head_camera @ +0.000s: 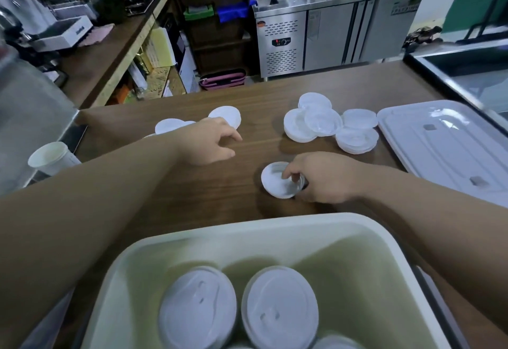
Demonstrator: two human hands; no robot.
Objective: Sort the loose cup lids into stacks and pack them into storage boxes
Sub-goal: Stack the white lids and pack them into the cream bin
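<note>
No writing can be read. Far beyond the fingers of the left hand (209, 141), a white machine (68, 29) carries dark lettering, too blurred to read. Beyond the fingers of the right hand (321, 176), a steel fridge (330, 35) bears a round sticker (261, 23) and a label strip (404, 9), both illegible.

A: Left hand (209, 142)?
B: Centre of frame, palm down, fingers loosely curled; forearm in from lower left.
A: Right hand (321, 178)?
B: Right of centre, fingers curled, pinching a lid (273, 183); forearm in from right edge.
</note>
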